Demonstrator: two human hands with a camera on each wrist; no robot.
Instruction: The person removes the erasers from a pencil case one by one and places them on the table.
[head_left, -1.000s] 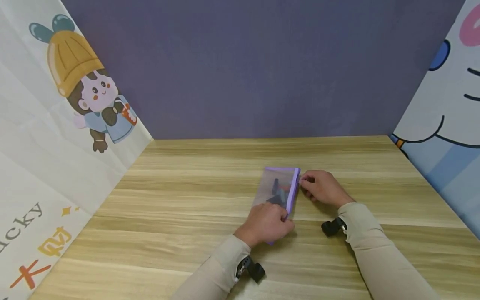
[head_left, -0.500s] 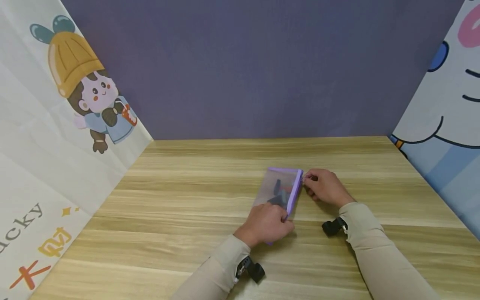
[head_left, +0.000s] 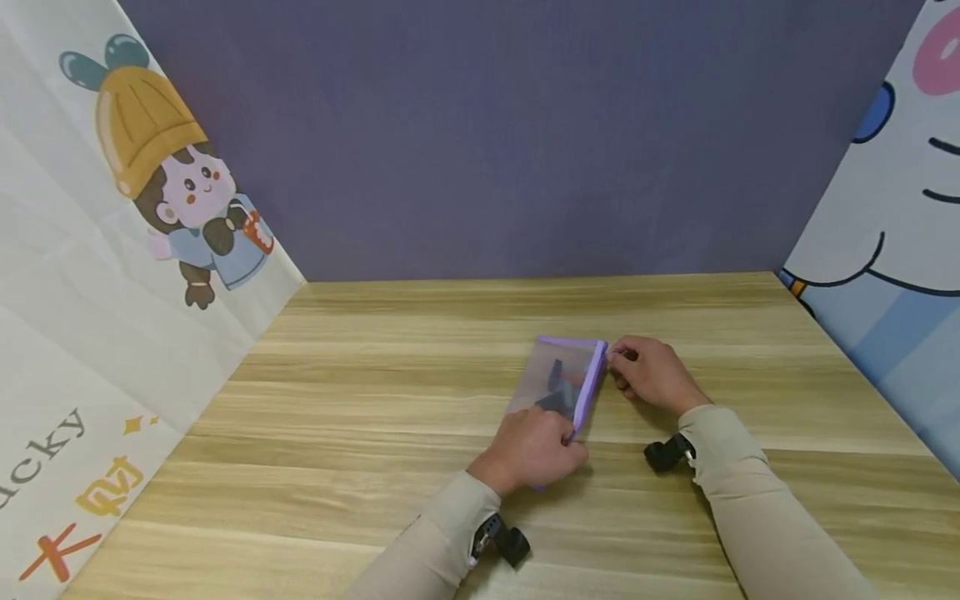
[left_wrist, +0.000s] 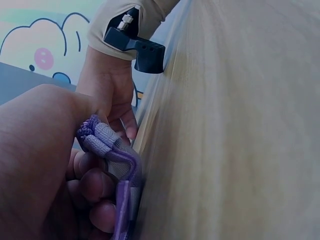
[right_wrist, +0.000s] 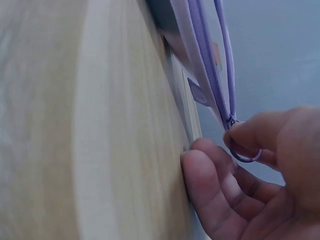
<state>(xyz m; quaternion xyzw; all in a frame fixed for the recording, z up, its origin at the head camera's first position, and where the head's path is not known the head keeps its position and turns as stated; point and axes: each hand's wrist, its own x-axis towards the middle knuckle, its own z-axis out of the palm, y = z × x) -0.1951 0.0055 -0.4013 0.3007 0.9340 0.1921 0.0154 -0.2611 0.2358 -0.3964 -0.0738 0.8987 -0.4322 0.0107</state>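
Note:
A see-through zip pouch (head_left: 531, 377) with purple edging lies on the table, dark and reddish contents (head_left: 557, 398) showing through it. My left hand (head_left: 532, 450) covers its near end; in the left wrist view the fingers curl round the purple zip edge (left_wrist: 105, 137). At the far right corner is my right hand (head_left: 651, 375). Its thumb and finger pinch the zip pull, a purple ring (right_wrist: 245, 160), in the right wrist view. The zip (right_wrist: 212, 70) runs away from that pull along the pouch's edge.
The pouch rests on a wood-grain table (head_left: 360, 400). A dark purple panel (head_left: 487, 142) stands behind. Cartoon-printed cloths hang on the left (head_left: 75, 250) and right (head_left: 915, 250). Each wrist carries a small black camera (head_left: 512, 546).
My right hand has shifted slightly to the right and away, and the pouch's far corner has moved right with it. The left hand has stayed in place on the near end.

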